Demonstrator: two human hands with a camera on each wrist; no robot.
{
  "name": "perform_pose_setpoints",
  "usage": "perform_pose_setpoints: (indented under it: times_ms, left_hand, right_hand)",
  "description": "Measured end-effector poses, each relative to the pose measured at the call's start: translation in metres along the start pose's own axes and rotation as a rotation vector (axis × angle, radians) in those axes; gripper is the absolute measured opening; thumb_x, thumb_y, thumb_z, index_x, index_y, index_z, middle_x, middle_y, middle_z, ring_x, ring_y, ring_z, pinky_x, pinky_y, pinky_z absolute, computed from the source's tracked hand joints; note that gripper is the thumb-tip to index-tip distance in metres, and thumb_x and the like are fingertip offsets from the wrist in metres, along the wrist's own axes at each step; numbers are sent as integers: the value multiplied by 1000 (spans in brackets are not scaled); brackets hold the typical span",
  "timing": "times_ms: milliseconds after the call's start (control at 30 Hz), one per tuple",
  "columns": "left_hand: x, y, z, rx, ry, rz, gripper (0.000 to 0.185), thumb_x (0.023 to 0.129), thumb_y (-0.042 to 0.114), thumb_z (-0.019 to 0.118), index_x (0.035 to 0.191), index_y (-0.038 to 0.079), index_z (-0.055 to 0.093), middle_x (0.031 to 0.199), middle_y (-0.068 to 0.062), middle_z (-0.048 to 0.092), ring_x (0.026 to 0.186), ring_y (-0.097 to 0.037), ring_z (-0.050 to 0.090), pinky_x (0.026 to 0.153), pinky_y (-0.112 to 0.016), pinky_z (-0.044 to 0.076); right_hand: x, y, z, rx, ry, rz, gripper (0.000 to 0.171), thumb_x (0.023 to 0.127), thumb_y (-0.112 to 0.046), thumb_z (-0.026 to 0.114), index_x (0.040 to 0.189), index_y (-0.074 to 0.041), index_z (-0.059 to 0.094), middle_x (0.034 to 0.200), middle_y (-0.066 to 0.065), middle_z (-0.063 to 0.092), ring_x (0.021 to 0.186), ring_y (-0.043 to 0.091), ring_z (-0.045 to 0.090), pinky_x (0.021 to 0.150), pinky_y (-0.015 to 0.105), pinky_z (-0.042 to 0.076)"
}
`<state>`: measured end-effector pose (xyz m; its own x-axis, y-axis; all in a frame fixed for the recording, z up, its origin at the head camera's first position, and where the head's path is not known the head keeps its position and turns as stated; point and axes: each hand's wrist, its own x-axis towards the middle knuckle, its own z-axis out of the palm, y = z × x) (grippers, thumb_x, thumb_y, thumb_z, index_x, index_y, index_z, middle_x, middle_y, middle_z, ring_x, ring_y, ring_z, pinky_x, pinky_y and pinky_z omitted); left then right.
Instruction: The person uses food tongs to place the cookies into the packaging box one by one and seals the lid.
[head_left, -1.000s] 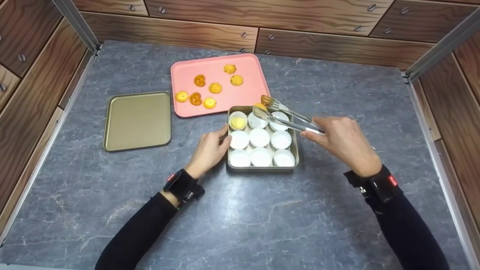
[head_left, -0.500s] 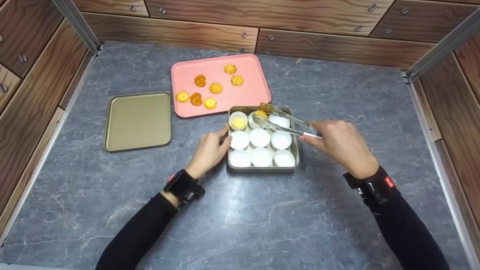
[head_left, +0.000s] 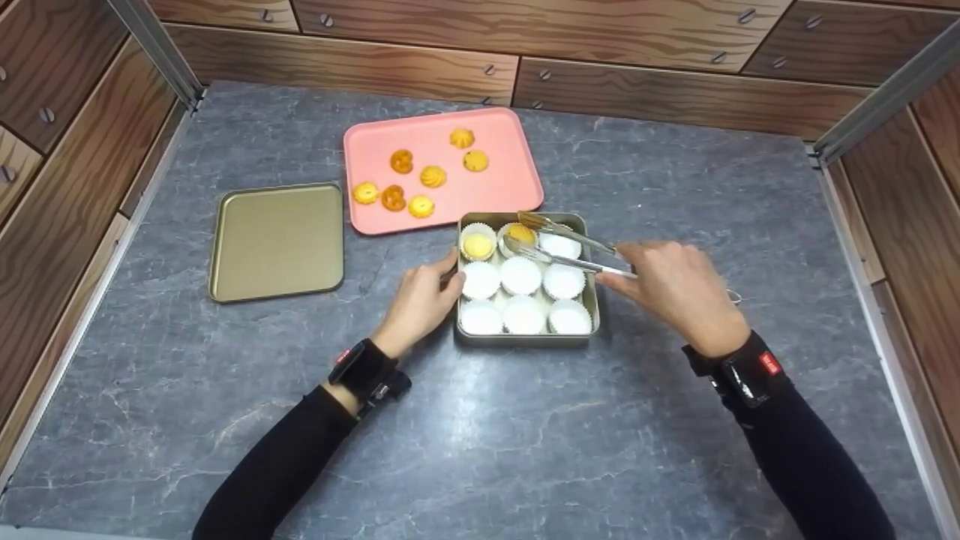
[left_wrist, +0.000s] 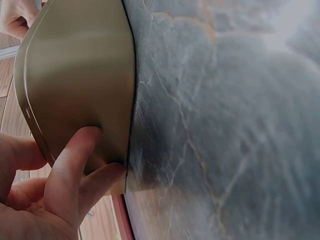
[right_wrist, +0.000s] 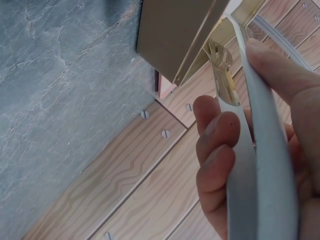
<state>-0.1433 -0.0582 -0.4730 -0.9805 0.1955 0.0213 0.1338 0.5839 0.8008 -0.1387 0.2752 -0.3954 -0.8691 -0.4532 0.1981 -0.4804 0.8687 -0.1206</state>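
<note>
The square metal tin [head_left: 526,339] with nine white paper cups stands in the middle of the grey marbled bench [head_left: 480,442]. The left hand [head_left: 417,301] presses its fingers against the tin's left wall. The right hand [head_left: 675,289] grips the steel tongs [head_left: 566,247], whose tips hold a yellow cookie [head_left: 520,234] in the middle cup of the far row. I think this is the placing step; next the tongs must loosen. Further away, the pink tray [head_left: 510,187] carries six cookies.
</note>
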Motion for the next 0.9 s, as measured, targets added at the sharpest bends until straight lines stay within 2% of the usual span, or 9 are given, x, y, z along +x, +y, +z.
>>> perform_pose_setpoints:
  times_ms: [167, 267, 333, 467, 567, 667, 733, 767, 900]
  left_hand:
    - [0, -1, 0, 18, 7, 16, 48, 103, 18, 61, 145, -3, 51, 119, -23, 72, 44, -8, 28, 43, -26, 34]
    - [0, 0, 0, 25, 7, 19, 48, 103, 18, 61, 145, -4, 51, 107, -22, 74, 43, -6, 28, 41, -23, 30]
    - [1, 0, 0, 26, 8, 14, 48, 103, 18, 61, 145, -3, 52, 117, -23, 72, 43, -6, 27, 41, -23, 30]
    - [0, 0, -1, 20, -4, 0, 49, 104, 19, 61, 147, -3, 50, 88, -22, 71, 42, -6, 28, 39, -21, 29]
    - [0, 0, -1, 15, -1, 1, 50, 104, 19, 61, 147, -4, 50, 96, -23, 73, 42, -6, 29, 39, -21, 30]
    - [0, -1, -1, 16, 3, 6, 49, 104, 18, 61, 146, -4, 50, 130, -24, 67, 44, -7, 29, 41, -22, 32]
    - [0, -1, -1, 17, -1, 5, 49, 104, 19, 61, 146, -4, 50, 140, -22, 59, 44, -7, 29, 41, -23, 32]
    - [0, -1, -1, 15, -5, 4, 49, 104, 19, 61, 146, -4, 50, 143, -21, 57, 44, -7, 29, 41, -22, 33]
    - [1, 0, 0, -3, -24, -2, 51, 104, 19, 60, 148, -4, 48, 126, -25, 69, 43, -6, 31, 39, -21, 32]
  right_hand:
    - [1, 0, 3, -15, 17, -5, 37, 87, -39, 83, 82, -7, 65, 59, -2, 50, 48, 19, 48, 41, 42, 45]
    - [1, 0, 5, -22, 16, -5, 38, 88, -39, 83, 79, -8, 62, 58, -3, 46, 48, 18, 45, 41, 40, 42]
    - [1, 0, 5, -15, 13, -8, 38, 88, -39, 83, 79, -9, 61, 59, -3, 46, 48, 17, 44, 41, 38, 40]
    - [2, 1, 3, 32, -13, 2, 40, 91, -40, 80, 76, -12, 56, 60, -5, 39, 51, 13, 37, 43, 31, 31]
    - [3, 1, 0, 79, -27, 20, 39, 94, -40, 77, 76, -14, 54, 62, -6, 36, 53, 12, 34, 45, 29, 27]
    - [7, 1, -2, 105, -12, 25, 35, 96, -40, 75, 78, -13, 59, 62, -5, 41, 53, 12, 37, 45, 29, 30]
    - [10, 1, -3, 128, -3, 33, 31, 97, -38, 73, 83, -12, 64, 63, -4, 47, 52, 13, 42, 44, 29, 34]
    - [12, 1, -3, 137, 0, 39, 29, 97, -36, 72, 85, -11, 65, 64, -3, 50, 52, 14, 43, 44, 29, 37]
    - [24, 3, -3, 192, -20, 102, 20, 94, -23, 68, 100, -5, 69, 71, 2, 58, 53, 17, 50, 42, 30, 43]
